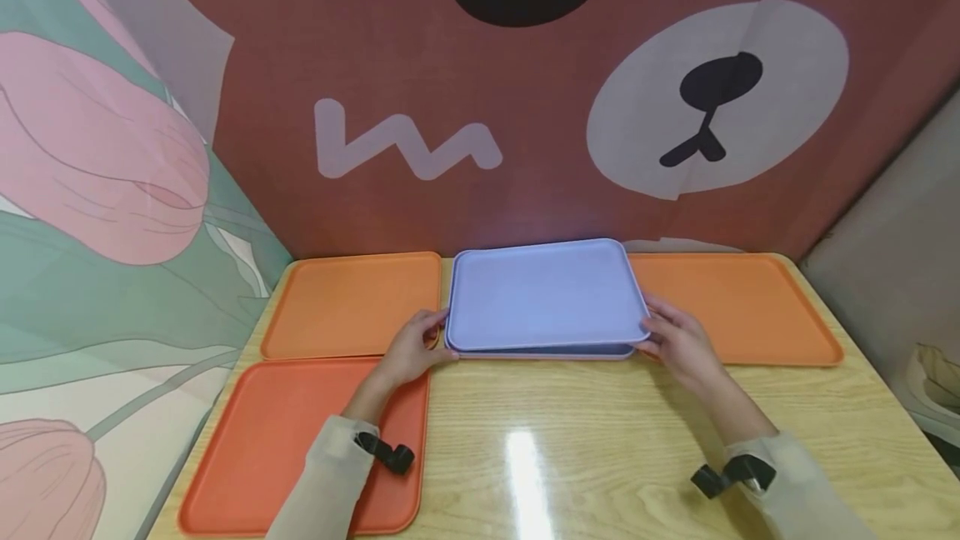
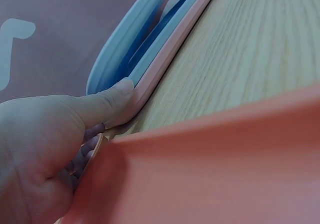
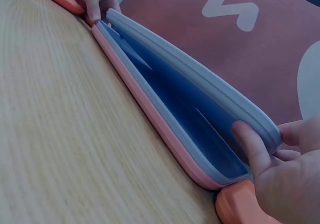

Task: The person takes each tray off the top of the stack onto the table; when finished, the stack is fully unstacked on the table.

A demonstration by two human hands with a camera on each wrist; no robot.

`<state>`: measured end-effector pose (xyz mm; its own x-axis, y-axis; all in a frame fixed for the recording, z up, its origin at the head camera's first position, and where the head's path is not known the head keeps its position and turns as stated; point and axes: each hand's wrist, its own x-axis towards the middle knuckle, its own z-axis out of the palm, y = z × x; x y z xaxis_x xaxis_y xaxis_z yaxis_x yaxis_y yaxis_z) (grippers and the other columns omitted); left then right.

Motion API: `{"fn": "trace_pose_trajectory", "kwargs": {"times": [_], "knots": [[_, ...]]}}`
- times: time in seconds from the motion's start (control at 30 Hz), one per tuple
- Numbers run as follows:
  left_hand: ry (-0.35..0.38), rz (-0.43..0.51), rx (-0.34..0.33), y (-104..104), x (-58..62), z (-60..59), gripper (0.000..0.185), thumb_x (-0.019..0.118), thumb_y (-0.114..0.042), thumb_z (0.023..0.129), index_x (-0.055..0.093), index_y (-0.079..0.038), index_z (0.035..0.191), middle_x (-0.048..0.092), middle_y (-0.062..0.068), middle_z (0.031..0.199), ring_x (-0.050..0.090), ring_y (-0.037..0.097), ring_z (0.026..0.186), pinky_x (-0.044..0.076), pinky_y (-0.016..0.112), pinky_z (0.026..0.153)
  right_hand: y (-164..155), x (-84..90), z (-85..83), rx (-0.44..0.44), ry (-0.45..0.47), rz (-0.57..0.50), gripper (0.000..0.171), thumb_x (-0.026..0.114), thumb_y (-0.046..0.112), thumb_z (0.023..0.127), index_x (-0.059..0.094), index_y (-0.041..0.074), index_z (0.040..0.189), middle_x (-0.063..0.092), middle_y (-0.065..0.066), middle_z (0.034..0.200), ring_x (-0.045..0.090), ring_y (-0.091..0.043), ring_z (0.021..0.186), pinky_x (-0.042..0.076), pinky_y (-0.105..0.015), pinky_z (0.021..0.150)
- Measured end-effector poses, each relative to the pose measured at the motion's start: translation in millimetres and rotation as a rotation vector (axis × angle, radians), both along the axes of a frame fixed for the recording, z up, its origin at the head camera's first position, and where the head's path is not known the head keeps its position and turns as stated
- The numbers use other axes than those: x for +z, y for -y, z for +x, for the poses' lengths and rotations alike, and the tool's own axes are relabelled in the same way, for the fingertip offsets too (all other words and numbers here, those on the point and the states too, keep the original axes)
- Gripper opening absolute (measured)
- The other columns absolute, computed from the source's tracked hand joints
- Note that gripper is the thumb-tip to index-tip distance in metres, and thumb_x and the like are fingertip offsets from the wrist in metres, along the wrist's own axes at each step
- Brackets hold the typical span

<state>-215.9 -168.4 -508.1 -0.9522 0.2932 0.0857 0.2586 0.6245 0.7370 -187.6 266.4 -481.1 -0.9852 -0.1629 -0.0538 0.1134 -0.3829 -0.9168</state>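
A blue-violet tray (image 1: 547, 294) lies tilted on top of a second blue tray (image 3: 175, 111), its right end lifted so that a wedge-shaped gap shows between them. Beneath both is a pink tray (image 3: 155, 129), of which only the rim is visible. My right hand (image 1: 678, 340) grips the upper tray at its right front corner. At the stack's left front corner is my left hand (image 1: 411, 348), its thumb (image 2: 120, 88) against the lower blue tray's rim. The other left fingers bend around the corner, partly hidden in the left wrist view.
An orange tray (image 1: 352, 307) lies left of the stack, and another orange tray (image 1: 738, 307) lies to its right. A red-orange tray (image 1: 300, 440) sits nearer, under my left forearm. A patterned cloth (image 1: 525, 107) hangs behind the wooden table (image 1: 585, 440).
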Motion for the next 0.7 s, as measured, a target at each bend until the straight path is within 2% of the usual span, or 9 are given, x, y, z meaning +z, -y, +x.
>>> {"fn": "trace_pose_trajectory", "kwargs": {"times": [0.1,0.2,0.3,0.47,0.7], "knots": [[0.007,0.004,0.000,0,0.1,0.2,0.076,0.089,-0.013,0.080,0.054,-0.002,0.147,0.057,0.009,0.112,0.051,0.020,0.094,0.045,0.031,0.079,-1,-1.5,3.8,-0.006,0.000,-0.076,0.043,0.044,-0.006,0.105,0.050,0.002,0.146,0.070,0.000,0.117,0.070,-0.015,0.101,0.060,-0.030,0.081],[0.007,0.007,-0.002,0,0.3,0.2,0.076,0.089,-0.014,0.080,0.054,-0.002,0.146,0.058,0.009,0.113,0.051,0.021,0.095,0.045,0.032,0.079,-1,-2.2,8.0,-0.007,-0.017,-0.137,0.038,0.043,-0.008,0.104,0.068,0.012,0.125,0.071,-0.003,0.116,0.070,-0.017,0.100,0.060,-0.031,0.080],[-0.003,0.012,-0.007,0,-0.4,-0.4,0.076,0.089,-0.015,0.080,0.054,-0.002,0.146,0.058,0.009,0.113,0.052,0.021,0.095,0.046,0.032,0.080,-2,-1.7,13.7,0.004,-0.037,-0.188,0.041,0.042,-0.010,0.104,0.070,0.013,0.122,0.071,-0.006,0.117,0.071,-0.019,0.102,0.060,-0.032,0.081],[-0.007,0.022,-0.015,1,-1.6,-0.8,0.077,0.089,-0.014,0.079,0.054,-0.003,0.146,0.059,0.008,0.114,0.053,0.021,0.095,0.048,0.033,0.083,-8,-3.6,24.5,0.038,-0.061,-0.278,0.045,0.036,-0.011,0.105,0.068,0.009,0.129,0.069,-0.009,0.119,0.070,-0.021,0.101,0.060,-0.031,0.082],[-0.022,0.036,-0.019,2,-3.4,-1.5,0.076,0.089,-0.014,0.079,0.055,0.000,0.145,0.060,0.008,0.114,0.053,0.021,0.095,0.048,0.034,0.083,-19,-6.5,41.6,0.067,-0.127,-0.337,0.049,0.030,-0.012,0.105,0.065,0.006,0.135,0.069,-0.012,0.119,0.071,-0.022,0.097,0.059,-0.030,0.080]]}}
